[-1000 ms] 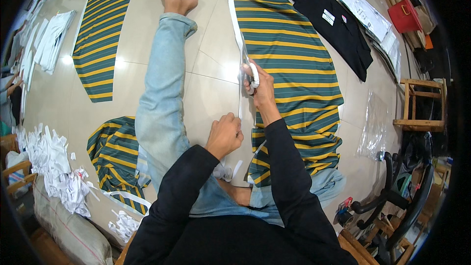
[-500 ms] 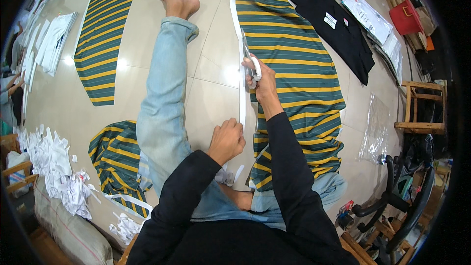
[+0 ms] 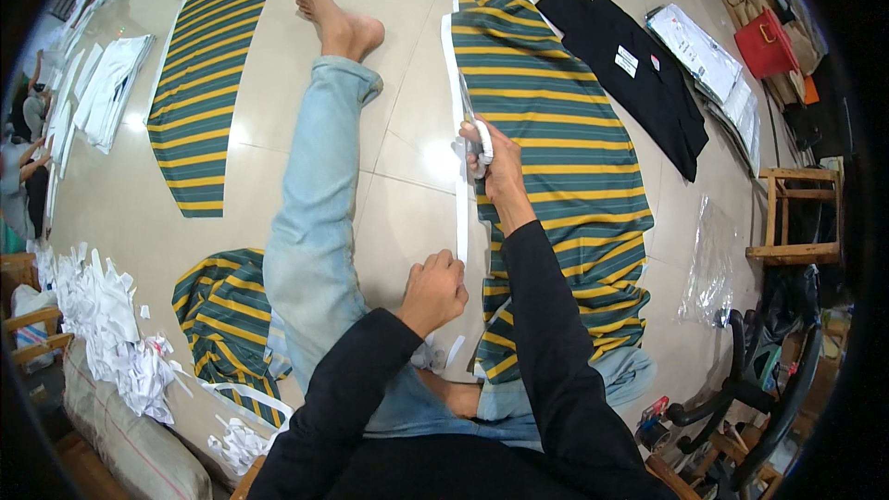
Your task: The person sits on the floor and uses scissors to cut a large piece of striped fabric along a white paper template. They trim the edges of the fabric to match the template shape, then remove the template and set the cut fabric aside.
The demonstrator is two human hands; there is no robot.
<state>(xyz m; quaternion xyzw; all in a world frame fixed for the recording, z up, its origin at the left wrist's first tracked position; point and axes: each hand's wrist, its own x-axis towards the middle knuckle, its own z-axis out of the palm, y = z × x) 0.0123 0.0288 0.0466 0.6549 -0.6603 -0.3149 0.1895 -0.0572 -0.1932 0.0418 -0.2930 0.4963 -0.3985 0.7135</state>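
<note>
My right hand (image 3: 500,171) is closed around white-handled scissors (image 3: 480,143), their blades along the left edge of a green and yellow striped fabric (image 3: 565,176). A long white strip (image 3: 462,222) runs down beside that edge to my left hand (image 3: 435,292), whose curled fingers pinch its lower end. My outstretched bare foot (image 3: 347,32) and jeans leg lie left of the fabric. Another striped piece (image 3: 199,139) lies flat at upper left, and a bunched one (image 3: 218,315) lies beside my knee.
Black fabric (image 3: 630,65), packaged sheets (image 3: 704,56) and a red bag (image 3: 764,42) are at upper right. A wooden stool (image 3: 787,250) and clear plastic (image 3: 708,259) sit right. White scraps (image 3: 111,343), a sack (image 3: 120,435) and white stacks (image 3: 111,93) lie left. Other people (image 3: 32,167) work at the far left edge.
The whole scene has shifted downward in the picture as my view moved. My hands keep their grip on the scissors and strip, with little visible movement relative to the fabric.
</note>
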